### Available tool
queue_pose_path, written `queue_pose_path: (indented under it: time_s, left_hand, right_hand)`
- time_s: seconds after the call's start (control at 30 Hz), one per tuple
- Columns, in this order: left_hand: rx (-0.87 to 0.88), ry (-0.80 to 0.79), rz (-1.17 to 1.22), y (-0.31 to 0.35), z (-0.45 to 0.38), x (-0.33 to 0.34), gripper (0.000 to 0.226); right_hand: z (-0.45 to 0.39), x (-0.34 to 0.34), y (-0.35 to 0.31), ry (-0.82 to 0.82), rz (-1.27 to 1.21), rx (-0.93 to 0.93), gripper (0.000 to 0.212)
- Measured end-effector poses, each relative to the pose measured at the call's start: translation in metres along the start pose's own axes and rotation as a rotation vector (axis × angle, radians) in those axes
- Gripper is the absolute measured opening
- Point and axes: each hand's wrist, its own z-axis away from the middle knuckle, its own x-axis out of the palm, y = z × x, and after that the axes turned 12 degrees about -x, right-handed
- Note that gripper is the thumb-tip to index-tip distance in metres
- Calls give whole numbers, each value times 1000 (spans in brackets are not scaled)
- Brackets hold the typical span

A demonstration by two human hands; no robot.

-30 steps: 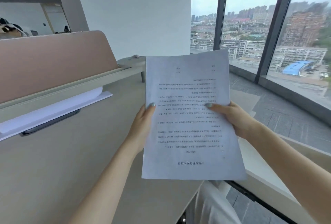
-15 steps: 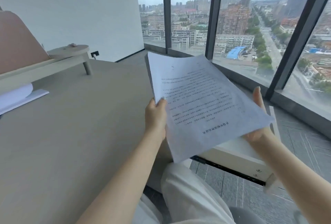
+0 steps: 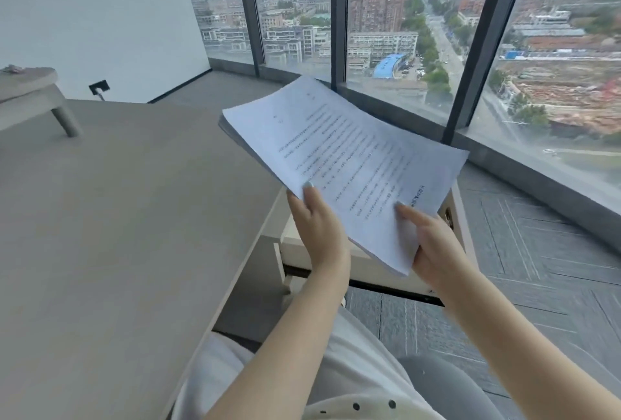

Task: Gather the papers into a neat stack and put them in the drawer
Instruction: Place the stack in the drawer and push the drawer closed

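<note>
1. left hand (image 3: 316, 228) and right hand (image 3: 433, 244) both grip the white printed paper stack (image 3: 342, 164), held in the air right of the grey desk (image 3: 117, 218).
2. the stack hides most of the beige drawer unit (image 3: 336, 261); its print is too blurred to read.

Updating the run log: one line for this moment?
paper stack gathered | left hand, right hand both gripping | over open drawer | not yet in

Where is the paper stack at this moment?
In the head view, the paper stack is held in the air right of centre by the left hand and right hand, beyond the desk edge, above the pedestal cabinet.
</note>
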Motion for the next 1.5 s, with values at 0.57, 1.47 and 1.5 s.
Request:
queue_pose_path:
  time_s: [0.57,1.47,1.5]
  left_hand:
    - [183,-356,-1555,-123,-48,-68,69]
    - [390,-394,-1841,-153,-72,-80,89]
    - [390,-400,-1829,-153,-72,-80,90]
  right_hand:
    - [-101,-91,-37,148,595,96,34]
    - [-189,-80,83,99,679,531,34]
    - [-189,-80,86,113,688,521,34]
